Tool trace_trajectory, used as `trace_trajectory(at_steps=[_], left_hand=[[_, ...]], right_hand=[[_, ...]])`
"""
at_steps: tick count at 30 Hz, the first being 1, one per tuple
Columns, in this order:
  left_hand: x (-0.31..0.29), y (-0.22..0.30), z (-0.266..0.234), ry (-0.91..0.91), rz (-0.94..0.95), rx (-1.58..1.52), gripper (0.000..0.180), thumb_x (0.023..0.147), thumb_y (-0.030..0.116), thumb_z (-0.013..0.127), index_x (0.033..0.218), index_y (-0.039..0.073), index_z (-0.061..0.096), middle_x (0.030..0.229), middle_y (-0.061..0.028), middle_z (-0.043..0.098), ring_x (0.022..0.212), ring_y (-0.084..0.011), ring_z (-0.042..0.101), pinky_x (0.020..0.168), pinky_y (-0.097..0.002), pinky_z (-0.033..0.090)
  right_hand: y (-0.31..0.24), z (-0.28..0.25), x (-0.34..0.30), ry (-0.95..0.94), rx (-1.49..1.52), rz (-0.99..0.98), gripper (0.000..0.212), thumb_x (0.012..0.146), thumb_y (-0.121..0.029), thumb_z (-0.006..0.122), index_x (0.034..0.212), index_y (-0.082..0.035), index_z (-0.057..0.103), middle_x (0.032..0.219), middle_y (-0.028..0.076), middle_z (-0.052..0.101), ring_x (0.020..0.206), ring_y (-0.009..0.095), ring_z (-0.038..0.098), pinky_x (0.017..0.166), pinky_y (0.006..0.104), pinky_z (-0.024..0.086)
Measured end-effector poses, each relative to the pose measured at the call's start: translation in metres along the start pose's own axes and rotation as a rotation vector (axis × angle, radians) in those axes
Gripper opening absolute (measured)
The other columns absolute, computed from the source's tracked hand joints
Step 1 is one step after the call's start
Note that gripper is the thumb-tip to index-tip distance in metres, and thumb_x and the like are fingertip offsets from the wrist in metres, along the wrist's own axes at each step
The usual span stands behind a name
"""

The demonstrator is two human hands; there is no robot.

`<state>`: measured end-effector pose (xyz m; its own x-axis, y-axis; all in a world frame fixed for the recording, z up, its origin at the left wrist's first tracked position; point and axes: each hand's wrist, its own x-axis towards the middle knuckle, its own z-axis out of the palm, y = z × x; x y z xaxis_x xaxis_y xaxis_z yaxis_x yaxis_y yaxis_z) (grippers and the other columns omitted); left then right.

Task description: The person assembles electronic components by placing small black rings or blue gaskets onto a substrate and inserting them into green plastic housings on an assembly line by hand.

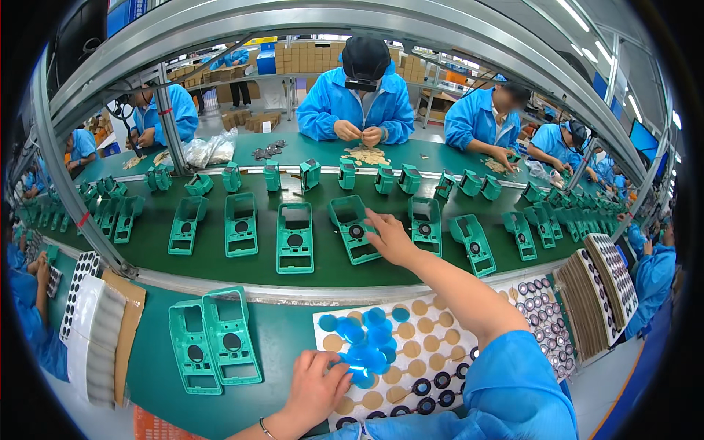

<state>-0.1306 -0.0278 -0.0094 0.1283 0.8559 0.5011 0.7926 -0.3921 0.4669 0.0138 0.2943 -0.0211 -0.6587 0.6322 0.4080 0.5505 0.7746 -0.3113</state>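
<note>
My right hand (394, 238) reaches over the dark green conveyor, its fingers stretched out at the right edge of a green plastic housing (355, 253). That housing lies slightly turned, with a round black speaker (356, 231) in its middle. Down at the bench, my left hand (320, 385) has its fingers bent together at the edge of a pile of shiny blue film discs (375, 339); a blue disc shows at the fingertips. The discs lie on a white sheet (323, 320) with rows of tan round pads and black ring-shaped speakers (442, 380). Two more green housings (233, 341) lie to the left.
More housings (295, 253) line the conveyor, with smaller green parts (345, 174) behind. Speaker trays stand stacked at right (587, 301) and left (95, 337). A metal frame post (81, 198) rises at left. Co-workers (357, 103) sit across the conveyor.
</note>
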Motion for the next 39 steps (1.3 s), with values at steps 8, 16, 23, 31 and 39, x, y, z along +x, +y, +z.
trace_trajectory(at_steps=[8,16,23,31,39], left_hand=[[0.002,0.005,-0.005,-0.026,0.001,0.004,0.017,0.073,0.016,0.069,0.087,0.008,0.064,0.098,-0.0059,0.055,0.090,-0.0252,0.048,0.076,-0.0373,0.041],[-0.001,0.011,-0.007,0.010,0.012,0.015,0.018,0.072,0.013,0.068,0.088,0.007,0.062,0.096,-0.0083,0.054,0.089,-0.0277,0.049,0.076,-0.0380,0.042],[-0.002,0.008,0.000,0.025,0.044,0.018,0.019,0.068,0.008,0.071,0.085,0.008,0.062,0.093,-0.0070,0.056,0.086,-0.0283,0.049,0.074,-0.0382,0.042],[0.006,0.016,0.007,-0.012,0.145,-0.033,0.016,0.069,0.001,0.067,0.081,0.004,0.057,0.088,-0.0092,0.055,0.081,-0.0289,0.049,0.071,-0.0390,0.042],[0.062,0.022,0.015,-0.220,0.222,0.158,0.031,0.074,0.000,0.060,0.105,-0.002,0.057,0.116,-0.0175,0.053,0.111,-0.0354,0.048,0.094,-0.0421,0.040]], right_hand=[[0.003,0.009,-0.011,-0.010,-0.180,-0.159,0.060,0.081,-0.006,0.050,0.136,0.003,0.027,0.120,0.010,0.056,0.119,0.031,0.041,0.104,0.0532,0.024],[-0.005,0.001,0.007,-0.115,-0.333,-0.094,0.051,0.078,-0.005,0.052,0.127,0.003,0.039,0.102,0.012,0.061,0.104,0.031,0.050,0.100,0.0530,0.029],[0.011,-0.078,-0.010,0.204,0.383,0.244,0.040,0.087,-0.009,0.049,0.125,0.001,0.042,0.104,0.013,0.064,0.092,0.029,0.060,0.083,0.0364,0.046],[-0.074,-0.206,-0.148,-0.572,0.169,0.198,0.024,0.084,-0.022,0.062,0.102,-0.007,0.065,0.102,0.009,0.065,0.091,0.027,0.058,0.082,0.0366,0.046],[-0.071,-0.164,-0.278,-0.559,-0.309,0.214,0.017,0.080,-0.023,0.062,0.090,-0.008,0.064,0.088,0.009,0.063,0.091,0.029,0.053,0.078,0.0394,0.047]])
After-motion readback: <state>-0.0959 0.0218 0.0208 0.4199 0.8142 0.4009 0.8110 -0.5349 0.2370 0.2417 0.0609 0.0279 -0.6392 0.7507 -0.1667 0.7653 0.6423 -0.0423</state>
